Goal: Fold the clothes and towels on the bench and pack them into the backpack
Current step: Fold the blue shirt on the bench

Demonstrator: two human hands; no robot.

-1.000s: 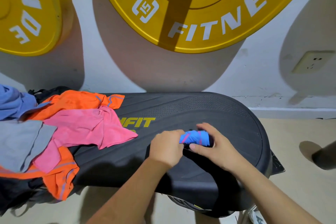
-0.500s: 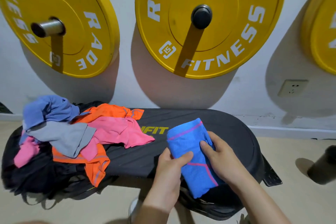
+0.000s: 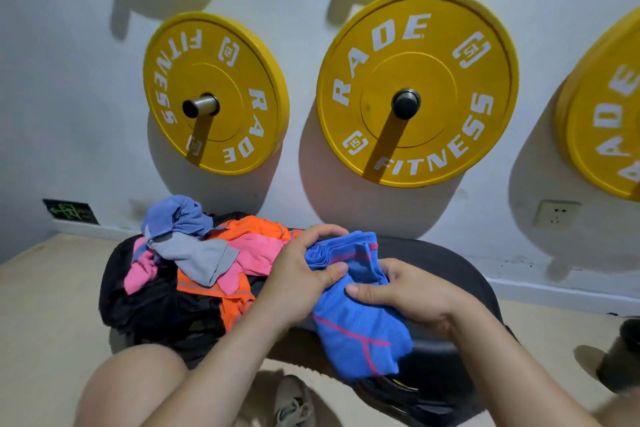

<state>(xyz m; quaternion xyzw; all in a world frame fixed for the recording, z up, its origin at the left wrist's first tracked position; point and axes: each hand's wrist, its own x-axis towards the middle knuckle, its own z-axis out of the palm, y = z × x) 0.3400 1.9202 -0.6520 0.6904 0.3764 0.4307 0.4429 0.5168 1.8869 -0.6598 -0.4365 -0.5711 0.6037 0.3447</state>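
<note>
A folded blue cloth with pink stripes (image 3: pixel 356 326) is lifted above the black bench (image 3: pixel 446 263). My left hand (image 3: pixel 301 277) grips its upper left edge, thumb on top. My right hand (image 3: pixel 412 291) holds its right side with curled fingers. The lower part of the cloth hangs down over the bench's front edge. To the left lies a heap of clothes: an orange garment (image 3: pixel 242 229), pink cloth (image 3: pixel 259 253), a grey piece (image 3: pixel 197 256) and a blue-violet piece (image 3: pixel 173 215). A black backpack (image 3: pixel 149 305) sits under the heap at the bench's left end.
Yellow weight plates (image 3: pixel 415 87) hang on pegs on the white wall behind the bench. A wall socket (image 3: pixel 556 213) is at the right. A dark cylinder (image 3: pixel 620 357) stands on the beige floor at right. My knee (image 3: pixel 128 388) and a shoe (image 3: pixel 294 406) are below.
The blue cloth has been lifted higher off the bench and bunched between both hands. The camera has tilted up and pulled back, showing more wall and plates.
</note>
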